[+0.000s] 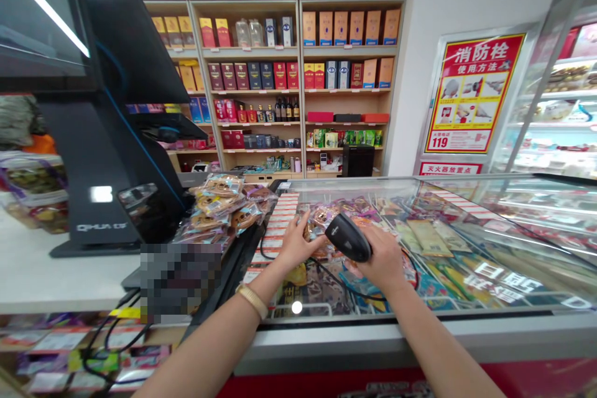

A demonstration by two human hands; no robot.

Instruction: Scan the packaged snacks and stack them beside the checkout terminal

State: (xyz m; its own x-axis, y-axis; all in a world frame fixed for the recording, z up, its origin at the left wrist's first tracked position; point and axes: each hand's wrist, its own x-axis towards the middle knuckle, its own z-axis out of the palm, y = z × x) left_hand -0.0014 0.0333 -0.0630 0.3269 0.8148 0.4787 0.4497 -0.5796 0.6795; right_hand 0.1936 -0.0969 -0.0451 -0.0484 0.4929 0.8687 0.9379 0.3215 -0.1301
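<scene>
My right hand [383, 260] is wrapped round a black handheld barcode scanner [347, 237], whose head points left toward my other hand. A black cable loops from it across the freezer's glass top. My left hand [297, 241], with a beige bangle on the wrist, has its thumb and fingers around a small clear-wrapped snack packet [321, 215], partly hidden by the fingers and scanner. Both hands are over the chest freezer [326, 334]. To their left, a pile of clear-wrapped brown snack packets [219, 202] lies beside the checkout terminal.
The black checkout terminal [107, 174] stands on a white counter [28, 273] at left. A blurred-out device [180, 280] sits on the counter's near edge. Frozen packs [429, 237] show through the freezer glass. Shelves of boxed goods [254, 74] stand behind, with a red poster [474, 93] at right.
</scene>
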